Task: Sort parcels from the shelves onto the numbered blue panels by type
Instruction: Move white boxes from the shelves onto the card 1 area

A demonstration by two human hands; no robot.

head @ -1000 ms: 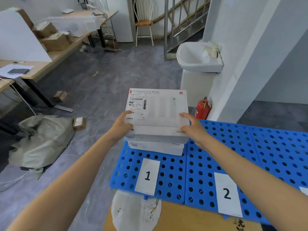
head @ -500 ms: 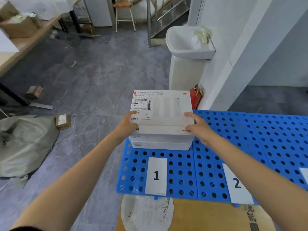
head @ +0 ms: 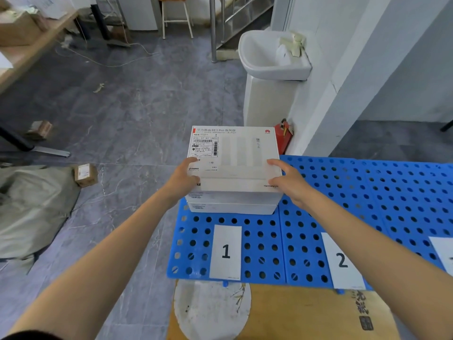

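Head view: left hand [head: 182, 179], right hand [head: 290, 182] clasp "BE3 Pro" box [head: 235, 155] over panel "1" [head: 259, 241].

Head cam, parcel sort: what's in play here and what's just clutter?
Job: left hand and right hand gripping top white box; lower white box; blue panel 1; blue panel 2.
Lying about: sink, fire extinguisher, small cardboard box on the floor, grey sack, stool.

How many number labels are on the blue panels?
3. Label 1 lies on the leftmost panel, label 2 on the next panel rightward, and a third label is cut off at the right edge, number unreadable. More may lie beyond view.
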